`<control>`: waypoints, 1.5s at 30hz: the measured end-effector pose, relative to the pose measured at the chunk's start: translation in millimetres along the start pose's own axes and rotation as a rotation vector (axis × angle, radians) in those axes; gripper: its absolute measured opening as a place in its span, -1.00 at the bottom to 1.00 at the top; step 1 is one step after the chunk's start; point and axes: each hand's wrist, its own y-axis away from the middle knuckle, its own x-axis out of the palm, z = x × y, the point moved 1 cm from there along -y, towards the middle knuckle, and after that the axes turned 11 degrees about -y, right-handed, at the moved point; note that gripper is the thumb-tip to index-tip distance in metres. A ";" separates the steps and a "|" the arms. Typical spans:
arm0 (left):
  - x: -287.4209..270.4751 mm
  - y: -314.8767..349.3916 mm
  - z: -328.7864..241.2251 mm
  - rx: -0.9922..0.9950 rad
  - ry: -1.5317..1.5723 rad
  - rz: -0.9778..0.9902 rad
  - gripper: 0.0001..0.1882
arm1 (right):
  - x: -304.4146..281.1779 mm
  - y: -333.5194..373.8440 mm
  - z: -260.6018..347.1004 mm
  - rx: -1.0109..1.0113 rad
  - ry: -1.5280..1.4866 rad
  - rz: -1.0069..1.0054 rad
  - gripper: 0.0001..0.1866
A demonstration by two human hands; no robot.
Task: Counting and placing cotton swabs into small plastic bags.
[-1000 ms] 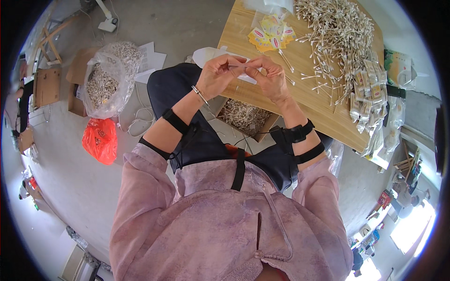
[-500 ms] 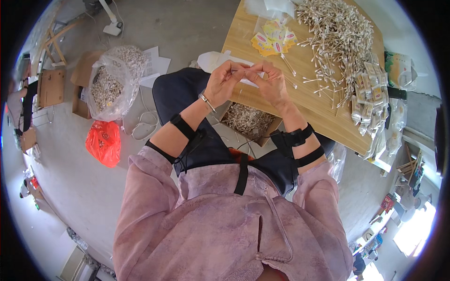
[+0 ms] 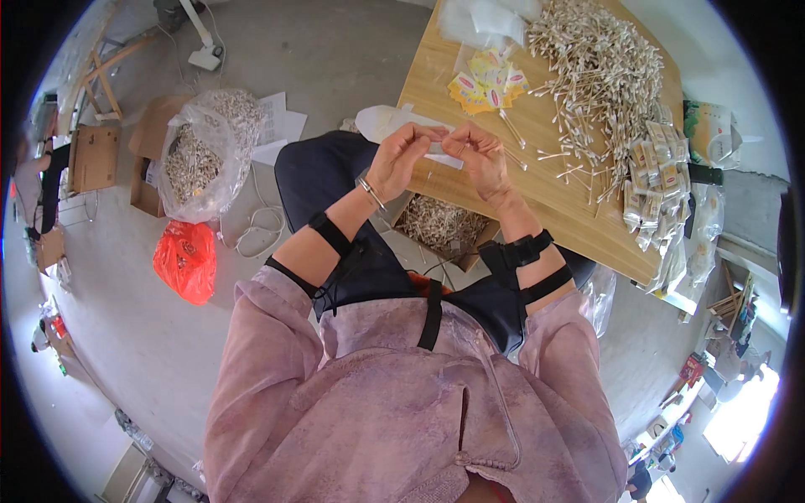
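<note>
My left hand (image 3: 401, 161) and my right hand (image 3: 481, 159) meet above the near left edge of the wooden table (image 3: 545, 189). Thumb and fingertips are pinched together on each, and whatever lies between them is too small to make out. Just behind and below my fingers lies a white strip of paper or film (image 3: 444, 157). A few loose cotton swabs (image 3: 513, 130) lie to the right of my right hand, beside several yellow printed cards (image 3: 489, 80). A large heap of cotton swabs (image 3: 597, 71) covers the far right of the tabletop.
Packed swab bags (image 3: 658, 180) are piled at the table's right edge. Clear plastic bags (image 3: 482, 23) lie at the far edge. Below my hands sits an open box of swabs (image 3: 440, 225). A swab-filled plastic bag (image 3: 197, 159) and a red bag (image 3: 186, 260) rest on the left floor.
My fingertips, close together before, have drawn slightly apart, and the right hand has turned a little. The whole view has shifted slightly.
</note>
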 end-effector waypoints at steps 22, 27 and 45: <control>1.4 15.4 -20.3 0.114 -0.155 -0.084 -0.53 | 11.0 28.7 66.6 0.116 -0.548 -0.353 -0.94; 27.9 28.8 -97.5 0.495 -0.600 -0.176 -0.38 | 34.6 51.9 84.1 0.161 -0.613 -0.293 -0.90; 23.9 40.6 -148.5 0.646 -0.541 0.241 -0.67 | 74.8 83.4 77.4 0.205 -0.759 -0.053 -0.70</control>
